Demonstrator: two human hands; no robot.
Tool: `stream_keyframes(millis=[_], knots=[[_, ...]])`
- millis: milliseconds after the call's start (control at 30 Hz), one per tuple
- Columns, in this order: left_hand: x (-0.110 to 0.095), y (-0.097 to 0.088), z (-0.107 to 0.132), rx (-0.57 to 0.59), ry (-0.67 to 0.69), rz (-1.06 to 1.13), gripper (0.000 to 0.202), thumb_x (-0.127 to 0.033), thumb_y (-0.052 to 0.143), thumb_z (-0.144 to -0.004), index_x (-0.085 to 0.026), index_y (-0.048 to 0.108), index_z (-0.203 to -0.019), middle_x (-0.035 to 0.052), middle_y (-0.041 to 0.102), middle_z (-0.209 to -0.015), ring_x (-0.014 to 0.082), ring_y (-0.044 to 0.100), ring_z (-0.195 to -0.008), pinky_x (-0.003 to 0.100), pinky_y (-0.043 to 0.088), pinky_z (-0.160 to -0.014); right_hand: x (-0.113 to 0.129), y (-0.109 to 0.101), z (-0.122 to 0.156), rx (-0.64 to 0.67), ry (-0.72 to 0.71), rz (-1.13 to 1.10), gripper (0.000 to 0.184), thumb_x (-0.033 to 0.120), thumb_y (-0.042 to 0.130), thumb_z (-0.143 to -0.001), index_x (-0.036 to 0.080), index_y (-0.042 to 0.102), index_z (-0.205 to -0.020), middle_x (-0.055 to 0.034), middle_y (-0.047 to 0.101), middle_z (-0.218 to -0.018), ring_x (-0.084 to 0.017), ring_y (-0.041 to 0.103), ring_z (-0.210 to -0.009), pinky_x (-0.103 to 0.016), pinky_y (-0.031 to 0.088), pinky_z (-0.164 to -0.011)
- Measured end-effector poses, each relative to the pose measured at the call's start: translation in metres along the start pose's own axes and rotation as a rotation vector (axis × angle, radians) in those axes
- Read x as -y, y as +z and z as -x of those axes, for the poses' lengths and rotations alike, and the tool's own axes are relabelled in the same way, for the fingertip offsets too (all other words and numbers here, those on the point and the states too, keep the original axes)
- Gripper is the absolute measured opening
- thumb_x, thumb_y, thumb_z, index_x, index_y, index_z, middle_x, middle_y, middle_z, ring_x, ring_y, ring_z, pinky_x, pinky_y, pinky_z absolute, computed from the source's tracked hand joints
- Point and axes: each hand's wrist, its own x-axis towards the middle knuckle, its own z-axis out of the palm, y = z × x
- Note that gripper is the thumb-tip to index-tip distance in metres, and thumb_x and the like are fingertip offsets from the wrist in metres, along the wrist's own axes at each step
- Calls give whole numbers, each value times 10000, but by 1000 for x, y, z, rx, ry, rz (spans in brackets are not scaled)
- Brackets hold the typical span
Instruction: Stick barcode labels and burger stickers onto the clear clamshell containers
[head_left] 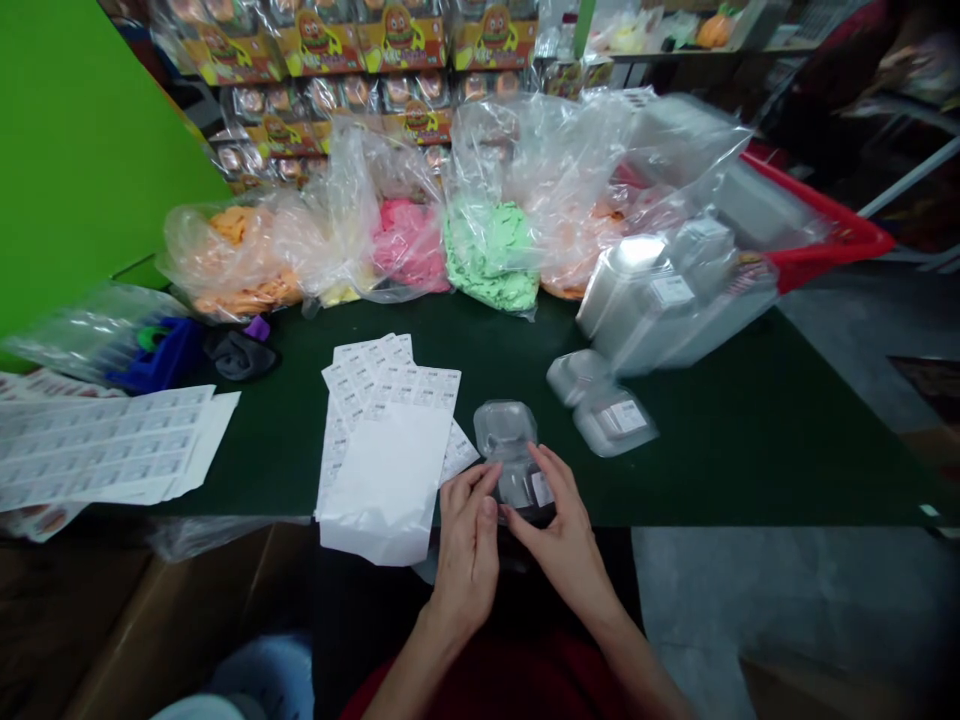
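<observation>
At the table's front edge, a small clear plastic clamshell box [517, 482] lies open with its lid [506, 425] folded back away from me. A white printed label [541, 489] sits on the right side of its near half. My left hand [469, 530] grips the box from the left, fingers bent at its rim. On the other side my right hand [561, 520] holds it between thumb and fingers, close to the label. Left of my hands are sheets of printed labels [431, 388], partly covered by blank white backing paper [390, 480].
Another opened clamshell [600, 400] with a label lies to the right, before stacked clear boxes [652, 300]. Behind stand plastic bags of orange, pink and green [491, 255] pieces and a red basket [825, 240]. More label sheets [105, 445] and a blue tape dispenser [161, 355] are left.
</observation>
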Motion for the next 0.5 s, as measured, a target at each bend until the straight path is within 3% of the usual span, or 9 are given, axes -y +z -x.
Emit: stream_keyframes(millis=[100, 233, 367, 500], knots=[[4, 3, -4, 29, 72, -75, 452, -318, 329, -1143, -275, 613, -1491, 95, 611, -1527, 275, 483, -1471, 556, 411, -1229, 8, -12, 0, -41, -50, 4, 653, 329, 735, -912, 321, 534, -1533, -111, 503, -1600, -326, 496, -1505, -564, 440, -1231], [13, 6, -8, 9, 138, -189, 403, -280, 407, -1124, -266, 610, -1472, 89, 629, -1534, 298, 452, -1521, 599, 363, -1249, 13, -58, -23, -123, -210, 234, 649, 338, 699, -957, 360, 494, -1572, -99, 390, -1683, -341, 419, -1550, -585, 423, -1223], [12, -2, -11, -110, 174, -187, 393, -264, 465, -1113, -287, 565, -1492, 94, 603, -1549, 269, 491, -1497, 541, 395, -1244, -12, -106, -75, -162, -300, 612, 647, 337, 701, -910, 292, 555, -1538, -159, 442, -1637, -426, 435, -1502, -669, 353, -1208], [14, -25, -24, -218, 202, -227, 373, -272, 491, -1105, -292, 573, -1469, 103, 655, -1476, 276, 549, -1451, 539, 438, -1209, -39, -122, -114, -28, -195, 726, 652, 343, 728, -856, 308, 604, -1496, -159, 540, -1582, -448, 514, -1427, -730, 330, -1174]])
